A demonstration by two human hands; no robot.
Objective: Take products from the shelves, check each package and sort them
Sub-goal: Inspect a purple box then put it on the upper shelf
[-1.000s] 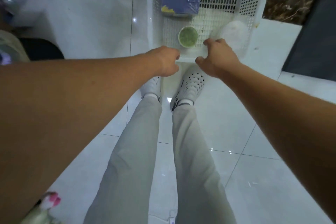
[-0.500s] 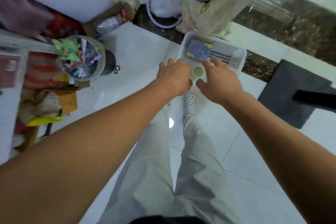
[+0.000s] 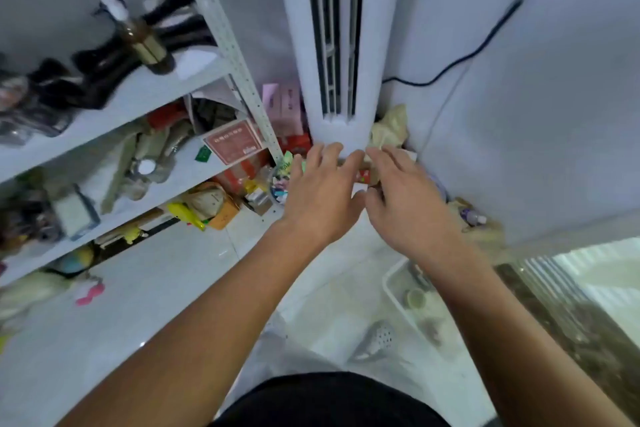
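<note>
Head view: white shelves (image 3: 131,104) fill the space left of the hands, their boards crowded with blurred products (image 3: 232,144). Straight ahead stands a tall white tower unit (image 3: 339,45), its base just beyond the fingertips (image 3: 337,147). Both bare arms (image 3: 214,305) reach forward, nearly straight. A white basket (image 3: 391,284) lies on the floor (image 3: 156,288) beneath the right forearm, partly hidden by it. The left hand (image 3: 322,198) and right hand (image 3: 405,204) hover side by side, palms down, fingers straight and spread, holding nothing, thumbs nearly touching. A brown bottle (image 3: 142,42) stands on an upper shelf, up and left of the hands. A small green-topped cup (image 3: 415,298) sits in the basket.
</note>
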